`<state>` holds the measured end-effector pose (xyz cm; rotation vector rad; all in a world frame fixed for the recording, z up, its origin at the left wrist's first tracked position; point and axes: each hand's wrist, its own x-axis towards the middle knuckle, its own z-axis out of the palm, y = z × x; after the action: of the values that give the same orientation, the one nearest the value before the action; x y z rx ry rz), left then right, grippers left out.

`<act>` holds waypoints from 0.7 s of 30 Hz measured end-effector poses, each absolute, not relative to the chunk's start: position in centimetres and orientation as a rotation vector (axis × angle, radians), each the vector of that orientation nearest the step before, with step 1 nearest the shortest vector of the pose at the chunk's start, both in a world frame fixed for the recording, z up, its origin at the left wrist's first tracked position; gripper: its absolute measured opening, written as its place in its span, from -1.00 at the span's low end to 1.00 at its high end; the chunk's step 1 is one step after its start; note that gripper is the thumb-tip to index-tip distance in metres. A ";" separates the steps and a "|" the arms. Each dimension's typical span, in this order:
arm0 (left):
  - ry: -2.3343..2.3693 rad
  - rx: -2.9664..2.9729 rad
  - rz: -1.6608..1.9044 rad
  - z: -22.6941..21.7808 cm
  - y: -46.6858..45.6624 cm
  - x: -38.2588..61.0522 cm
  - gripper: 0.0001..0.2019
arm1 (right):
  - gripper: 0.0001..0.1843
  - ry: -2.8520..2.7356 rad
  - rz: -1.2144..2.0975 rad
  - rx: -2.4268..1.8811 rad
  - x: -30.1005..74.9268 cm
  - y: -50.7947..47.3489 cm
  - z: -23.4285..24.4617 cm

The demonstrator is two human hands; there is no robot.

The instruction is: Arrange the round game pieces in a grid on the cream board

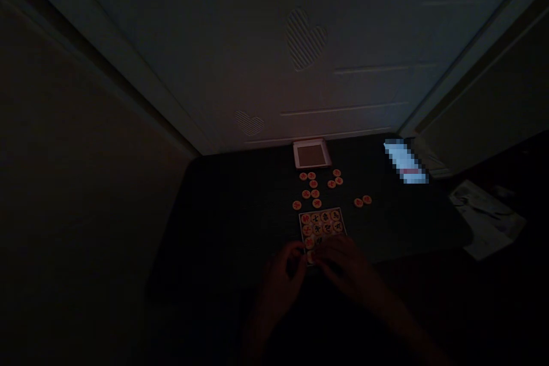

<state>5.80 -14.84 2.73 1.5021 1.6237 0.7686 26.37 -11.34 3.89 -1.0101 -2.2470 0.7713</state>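
A shallow, square-cornered, pale-rimmed tray (321, 210) sits at the near edge of a dark, round-cornered worktop (223, 200), in very dim light. In it lie round, flat, light-brown pieces (315, 218) with red or black characters, two full rows of four at the far side and more toward the near side, partly covered. The left hand (284, 274) is at the tray's near left corner, thumb and index finger curled to a narrow gap beside a piece there. The right hand (345, 263) reaches over the tray's near right part, its fingers bent close together; it is too dark to tell whether either hand's fingers grip a piece. Beyond the tray lie loose round pieces of the same kind (317, 203), seven in a straggling group and three slightly further right; two more touch or nearly touch to the tray's right. Farther beyond the tray stands a shallow, pale-rimmed, brownish-pink rectangular box part (312, 156). Far to the tray's right are a bright, pixelated oblong (405, 161) and, past the worktop, pale printed sheets (484, 217)
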 end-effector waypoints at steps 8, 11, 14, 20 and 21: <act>1.632 1.516 0.745 2.9 -14.8 5.9 -0.80 | -0.79 -2.235 0.749 -1.017 26.5 -11.3 3.4; 1.622 1.511 0.757 3.0 -14.7 5.8 -0.80 | -0.80 -2.225 0.752 -1.023 26.4 -11.3 3.3; 1.616 1.509 0.764 3.1 -14.7 5.8 -0.80 | -0.80 -2.221 0.752 -1.034 26.3 -11.3 3.5; 1.620 1.490 0.799 3.4 -14.6 5.9 -0.79 | -0.77 -2.199 0.728 -1.024 26.2 -11.4 3.9; 1.616 1.486 0.803 3.4 -14.6 5.9 -0.79 | -0.77 -2.191 0.725 -1.023 26.4 -11.5 3.9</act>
<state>5.93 -14.60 3.40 1.4860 1.6160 0.8028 26.36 -11.46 3.89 -1.0228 -2.1913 0.7245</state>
